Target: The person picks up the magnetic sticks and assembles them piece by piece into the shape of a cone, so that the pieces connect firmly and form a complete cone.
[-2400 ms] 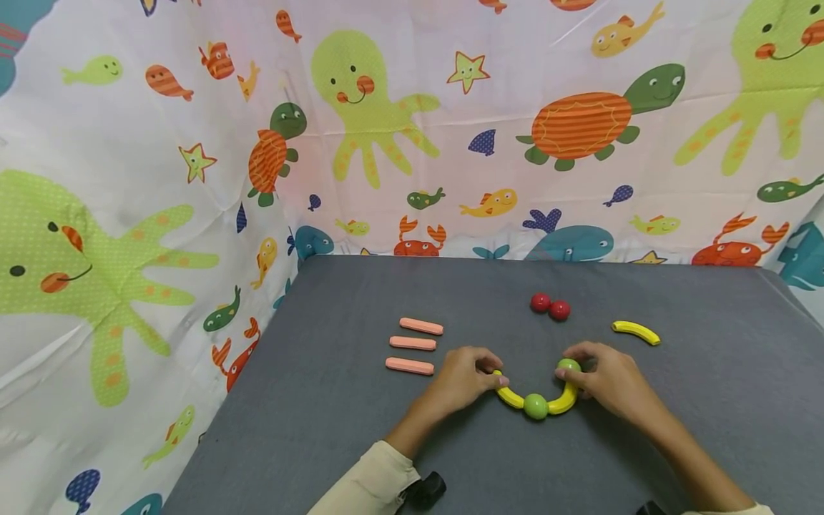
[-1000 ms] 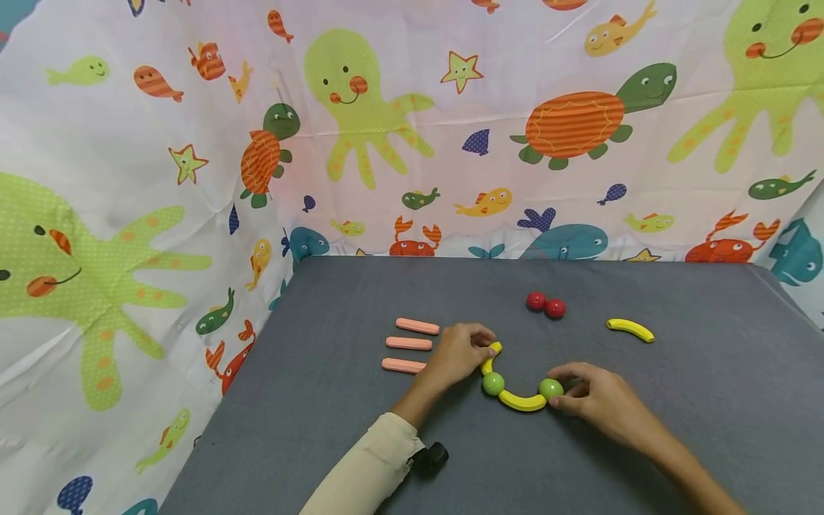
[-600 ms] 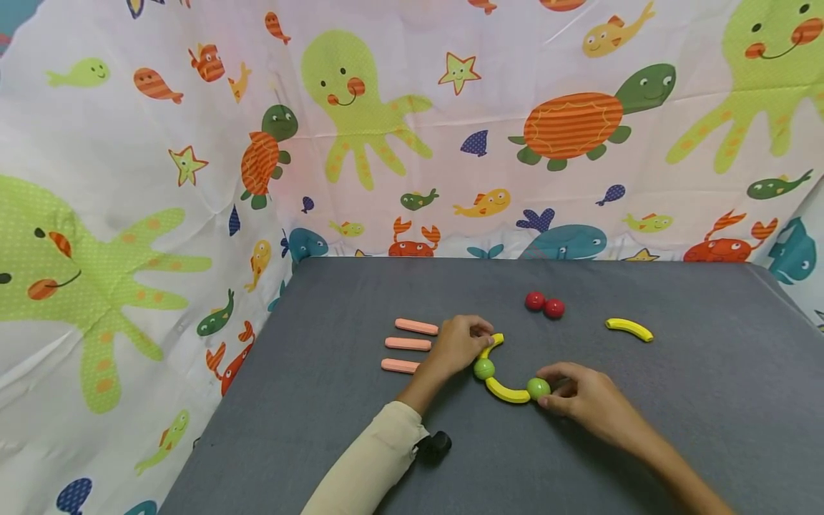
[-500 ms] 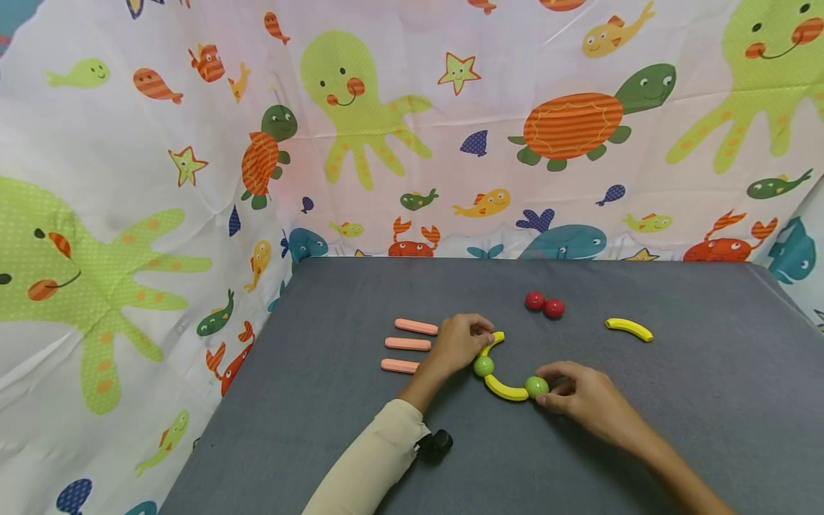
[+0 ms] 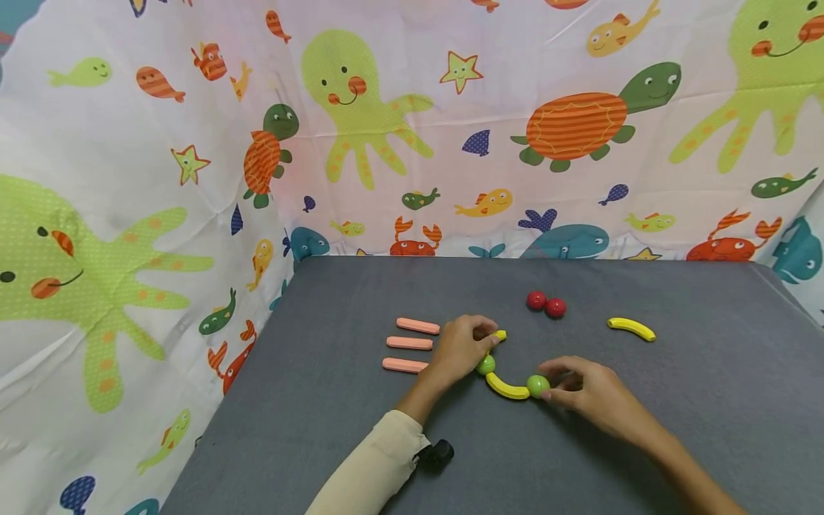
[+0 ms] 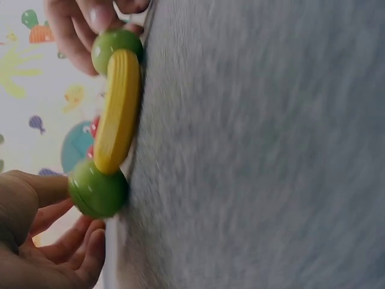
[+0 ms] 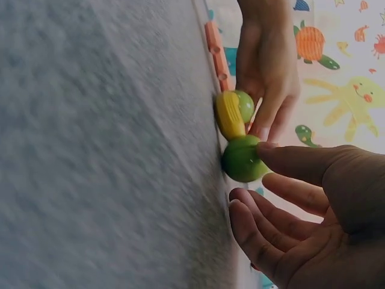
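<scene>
Head view: A person works a curved chain of toy pieces over a grey tabletop (image 5: 322, 443), one hand at each end. The left hand (image 5: 458, 349) pinches the far yellow piece (image 5: 501, 335), most of it hidden behind the fingers, its tip poking out past them. Just below those fingers sits the first green ball (image 5: 486, 365); the middle yellow piece (image 5: 507, 388) spans from it to the end green ball (image 5: 538, 386), touching both. The right hand (image 5: 592, 397) holds that end ball lightly between thumb and forefinger, the other fingers loosely bent and apart from it, as the right wrist view shows.

The pieces look stiff, light and not easily broken. Smooth, glossy balls would likely slip or roll under a careless touch, and the joints seem apt to swivel, so the ridged yellow lengths probably offer the surer hold, with the balls best pinched across their middles.
</scene>
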A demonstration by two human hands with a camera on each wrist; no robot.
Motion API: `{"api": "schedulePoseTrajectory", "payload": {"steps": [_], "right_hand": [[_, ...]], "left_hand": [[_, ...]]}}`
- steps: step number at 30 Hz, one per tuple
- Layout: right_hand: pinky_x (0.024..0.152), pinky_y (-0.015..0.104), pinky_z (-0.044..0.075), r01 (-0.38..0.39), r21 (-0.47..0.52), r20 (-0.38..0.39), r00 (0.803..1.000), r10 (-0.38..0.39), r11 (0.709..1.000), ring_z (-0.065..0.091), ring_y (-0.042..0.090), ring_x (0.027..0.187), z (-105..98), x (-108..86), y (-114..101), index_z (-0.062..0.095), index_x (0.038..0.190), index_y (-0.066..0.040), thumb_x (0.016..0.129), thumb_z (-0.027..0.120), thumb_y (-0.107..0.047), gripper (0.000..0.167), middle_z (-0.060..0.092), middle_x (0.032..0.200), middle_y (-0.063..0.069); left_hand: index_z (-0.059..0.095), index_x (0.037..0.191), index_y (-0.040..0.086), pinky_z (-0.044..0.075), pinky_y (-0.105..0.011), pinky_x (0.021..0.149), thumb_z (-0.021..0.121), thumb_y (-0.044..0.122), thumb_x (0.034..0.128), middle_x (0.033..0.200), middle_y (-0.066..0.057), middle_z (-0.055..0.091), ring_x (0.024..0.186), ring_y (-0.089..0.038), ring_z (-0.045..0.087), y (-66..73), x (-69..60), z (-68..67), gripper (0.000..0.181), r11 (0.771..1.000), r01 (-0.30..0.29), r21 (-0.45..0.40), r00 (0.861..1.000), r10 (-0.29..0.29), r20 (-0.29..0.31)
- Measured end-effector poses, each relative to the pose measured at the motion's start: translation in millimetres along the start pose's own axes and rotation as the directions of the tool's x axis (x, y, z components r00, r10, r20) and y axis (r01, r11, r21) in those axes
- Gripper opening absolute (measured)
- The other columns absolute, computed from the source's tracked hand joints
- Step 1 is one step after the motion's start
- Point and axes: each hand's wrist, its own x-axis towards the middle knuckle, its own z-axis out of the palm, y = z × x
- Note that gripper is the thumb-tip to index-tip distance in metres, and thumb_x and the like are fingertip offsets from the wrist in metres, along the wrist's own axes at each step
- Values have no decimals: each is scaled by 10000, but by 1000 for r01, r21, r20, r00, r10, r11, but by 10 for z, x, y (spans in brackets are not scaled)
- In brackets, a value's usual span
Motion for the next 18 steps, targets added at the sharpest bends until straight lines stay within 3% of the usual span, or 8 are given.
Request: {"api": "schedulePoseTrajectory", "payload": {"steps": [5,8,12,15,18], "right_hand": [[690,286,578,28,-40,-16,999,-29,999,719,175,960,-108,14,36,713,1289,-69,943,828,-278,420,739,1215,114],[702,295,579,35,-72,-48,998,-39,997,724,200,981,-169,29,44,711,1300,-70,949,823,-276,423,729,1253,135],[747,355,595,39,-119,-105,993,-52,992,738,252,1004,-237,59,50,712,1301,-68,952,822,-280,422,736,1252,146],[755,409,597,44,-149,-145,987,-65,988,741,295,1010,-277,82,56,708,1305,-56,954,821,-269,426,737,1236,159],[746,401,594,54,-168,-185,979,-85,984,740,326,1008,-312,116,68,702,1307,-33,947,829,-242,435,736,1215,183]], "left_hand": [[773,1246,95,538,-256,885,758,207,1008,1148,-104,707,1051,-220,683,85,-142,38,263,996,-77,-36,997,76,-24],[767,1255,102,541,-229,898,768,227,1002,1161,-91,718,1043,-159,684,167,-234,62,283,992,-103,-77,995,102,-10],[755,1284,109,550,-197,896,781,244,992,1215,-55,735,1044,-75,691,273,-339,98,323,989,-107,-99,990,115,76],[746,1310,111,543,-183,886,795,249,979,1246,-25,749,1056,-64,699,326,-389,145,361,993,-103,-65,981,113,161],[747,1305,107,521,-160,856,817,244,960,1200,-6,756,1012,-36,676,348,-424,215,378,992,-126,-16,972,126,199]]}}
